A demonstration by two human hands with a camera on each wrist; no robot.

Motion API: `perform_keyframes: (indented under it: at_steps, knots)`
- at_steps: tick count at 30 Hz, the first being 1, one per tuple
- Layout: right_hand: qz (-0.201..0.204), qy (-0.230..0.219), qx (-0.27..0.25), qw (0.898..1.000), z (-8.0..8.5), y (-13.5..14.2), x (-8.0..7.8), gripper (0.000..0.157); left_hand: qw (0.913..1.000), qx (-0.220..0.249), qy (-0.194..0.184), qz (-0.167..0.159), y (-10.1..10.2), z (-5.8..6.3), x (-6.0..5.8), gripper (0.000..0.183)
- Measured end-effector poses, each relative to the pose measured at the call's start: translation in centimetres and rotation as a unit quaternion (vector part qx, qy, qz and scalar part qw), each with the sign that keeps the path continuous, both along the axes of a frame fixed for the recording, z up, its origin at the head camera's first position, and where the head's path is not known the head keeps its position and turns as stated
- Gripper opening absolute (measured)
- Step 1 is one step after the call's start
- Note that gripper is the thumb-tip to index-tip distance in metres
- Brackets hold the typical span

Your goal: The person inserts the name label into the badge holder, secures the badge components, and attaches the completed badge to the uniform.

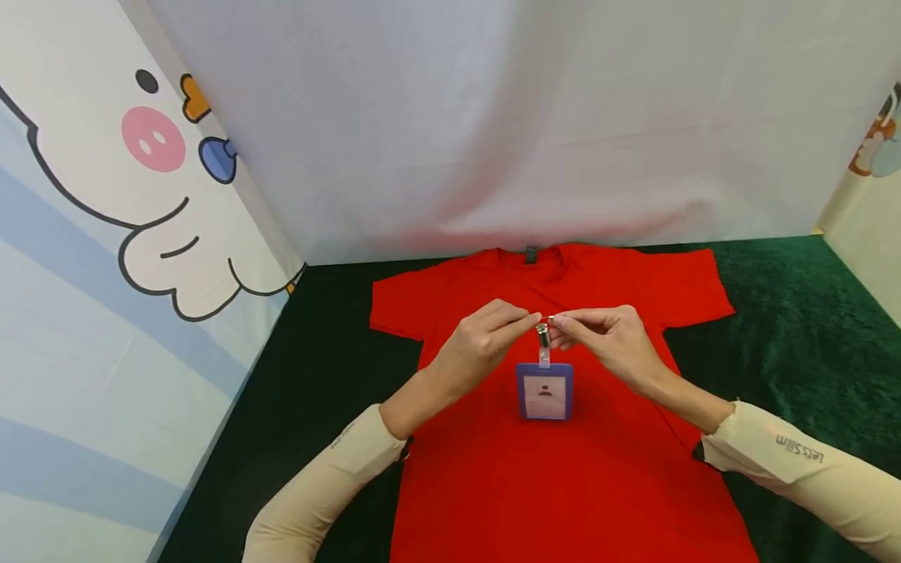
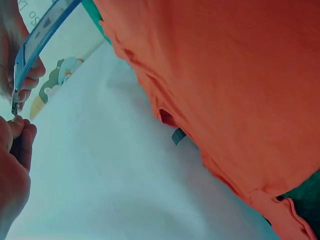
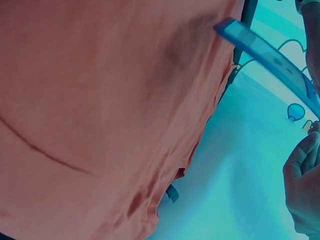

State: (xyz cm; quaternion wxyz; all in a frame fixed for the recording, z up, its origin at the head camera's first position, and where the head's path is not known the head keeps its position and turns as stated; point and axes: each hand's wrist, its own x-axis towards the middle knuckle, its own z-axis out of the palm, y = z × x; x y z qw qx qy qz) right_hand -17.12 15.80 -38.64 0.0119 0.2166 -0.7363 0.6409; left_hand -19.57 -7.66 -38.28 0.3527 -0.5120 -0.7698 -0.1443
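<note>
A blue-framed badge holder (image 1: 545, 391) with a white card hangs upright over the front of a red T-shirt (image 1: 563, 477). A clear strap joins the holder to a metal badge clip (image 1: 543, 335). From the left, my left hand (image 1: 486, 344) pinches the top of this clip between thumb and fingertips. My right hand (image 1: 612, 340) pinches at the clip's top from the other side, fingertips close to the left ones. Both wrist views show the badge holder (image 2: 37, 42) raised off the shirt. The fingertips partly hide the clip's upper end.
The shirt lies spread on a dark green cloth (image 1: 795, 328), its collar and dark neck label (image 1: 531, 254) at the far side. A pale curtain (image 1: 521, 133) hangs behind. A cartoon-printed panel (image 1: 91, 258) stands at the left, with a cream wall (image 1: 866, 242) at the right.
</note>
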Motion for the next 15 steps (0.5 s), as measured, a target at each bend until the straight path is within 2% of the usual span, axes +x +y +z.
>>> perform_keyframes:
  at_steps: [8, 15]
  knots:
    - [0.000, -0.010, -0.006, 1.000, 0.10, -0.11, 0.05, 0.024, 0.9997, 0.008, -0.023, -0.005, -0.05, -0.04, -0.12, 0.032]
    - [0.026, -0.047, -0.064, 0.996, 0.04, -0.20, 0.06, 0.029, 0.9993, 0.014, -0.034, 0.001, -0.08, -0.02, -0.07, 0.032]
